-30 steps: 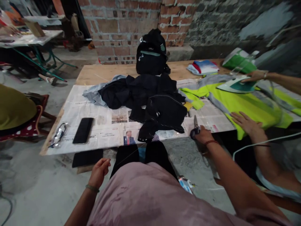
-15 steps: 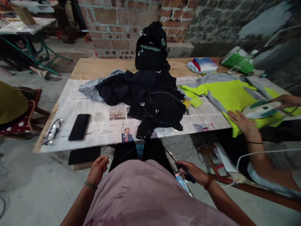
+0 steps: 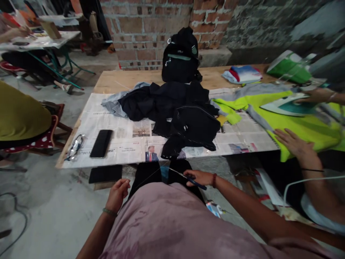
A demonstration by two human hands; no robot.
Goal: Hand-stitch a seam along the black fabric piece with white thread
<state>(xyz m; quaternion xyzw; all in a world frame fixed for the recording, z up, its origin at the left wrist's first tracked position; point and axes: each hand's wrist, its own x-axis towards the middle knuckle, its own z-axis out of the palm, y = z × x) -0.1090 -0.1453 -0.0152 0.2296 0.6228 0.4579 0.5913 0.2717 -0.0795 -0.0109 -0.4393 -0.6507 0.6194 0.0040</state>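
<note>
My left hand (image 3: 118, 194) is closed in a pinch at the near side of the table, low over my lap. From its fingertips a thin thread (image 3: 147, 177) runs up towards the black garment (image 3: 198, 126), whose lower end hangs at the table's front edge. My right hand (image 3: 202, 178) grips scissors with dark blue handles (image 3: 198, 184); their blades point left, near the thread, over my knees. Whether the blades touch the thread I cannot tell. White stitching shows along the garment's edges. Behind it lies a heap of dark navy cloth (image 3: 161, 99).
On the newspaper-covered table (image 3: 118, 118) lie a phone (image 3: 101, 144) and glasses (image 3: 75, 146). A black backpack (image 3: 180, 59) stands behind. At right, a co-worker's hand moves an iron (image 3: 289, 105) over a yellow garment (image 3: 293, 124); a white cord (image 3: 302, 181) hangs nearby.
My right hand has swung left and up with the scissors, bringing the blades towards the thread. My left hand stays pinched. The co-worker's iron has moved farther back on the yellow garment.
</note>
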